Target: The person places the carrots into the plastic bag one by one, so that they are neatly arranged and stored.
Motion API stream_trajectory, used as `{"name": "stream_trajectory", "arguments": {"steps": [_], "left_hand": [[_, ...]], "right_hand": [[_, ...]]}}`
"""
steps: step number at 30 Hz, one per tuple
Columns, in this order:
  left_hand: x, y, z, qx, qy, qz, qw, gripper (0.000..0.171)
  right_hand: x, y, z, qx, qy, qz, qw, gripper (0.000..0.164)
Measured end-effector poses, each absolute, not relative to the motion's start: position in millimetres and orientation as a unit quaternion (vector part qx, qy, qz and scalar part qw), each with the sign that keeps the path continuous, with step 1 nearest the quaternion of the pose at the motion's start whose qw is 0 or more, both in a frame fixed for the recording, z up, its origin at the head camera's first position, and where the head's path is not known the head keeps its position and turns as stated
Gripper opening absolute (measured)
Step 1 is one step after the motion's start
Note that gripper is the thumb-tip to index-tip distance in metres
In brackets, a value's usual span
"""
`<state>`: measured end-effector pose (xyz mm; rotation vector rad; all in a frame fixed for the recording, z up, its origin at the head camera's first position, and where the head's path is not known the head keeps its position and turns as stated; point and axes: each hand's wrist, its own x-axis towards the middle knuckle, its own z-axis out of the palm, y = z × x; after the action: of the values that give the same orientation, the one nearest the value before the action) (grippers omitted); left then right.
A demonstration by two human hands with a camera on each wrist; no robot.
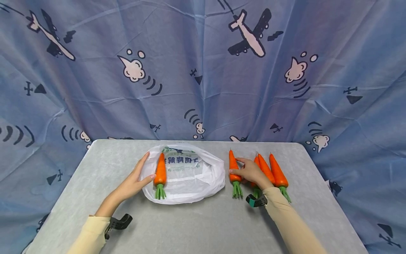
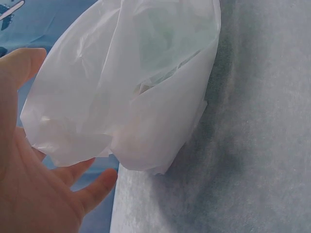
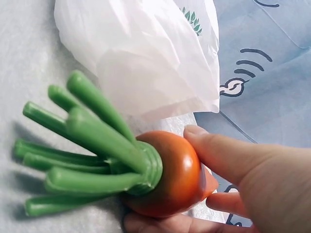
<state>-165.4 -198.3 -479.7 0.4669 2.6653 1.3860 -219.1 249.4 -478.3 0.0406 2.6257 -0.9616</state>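
A white plastic bag (image 1: pixel 193 187) with printed lettering lies with its mouth spread wide. One orange carrot (image 1: pixel 160 171) with green stalks is at the bag's left side. My left hand (image 1: pixel 133 181) rests at the bag's left edge, fingers spread and the thumb near that carrot; in the left wrist view the hand (image 2: pixel 48 179) is beside the white plastic with its fingers apart. To the right of the bag, my right hand (image 1: pixel 252 172) grips another carrot (image 1: pixel 234 165) between thumb and fingers. The right wrist view shows this carrot's thick end (image 3: pixel 175 170) and green stalks close up.
Three more carrots lie to the right, partly behind my right hand and wrist, the outermost carrot (image 1: pixel 278 171) being farthest right. They rest on a grey-white table (image 1: pixel 196 229). A blue curtain (image 1: pixel 203 70) printed with planes hangs behind the table's back edge.
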Motion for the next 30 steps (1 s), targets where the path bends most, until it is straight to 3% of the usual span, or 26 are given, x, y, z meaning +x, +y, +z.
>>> {"name": "stream_trajectory", "arguments": {"steps": [30], "left_hand": [[-166.8, -196.0, -478.9, 0.157, 0.872, 0.461, 0.048, 0.087]], "right_hand": [[-217.4, 251.6, -471.0, 0.003, 0.928, -0.339, 0.154, 0.078]]}}
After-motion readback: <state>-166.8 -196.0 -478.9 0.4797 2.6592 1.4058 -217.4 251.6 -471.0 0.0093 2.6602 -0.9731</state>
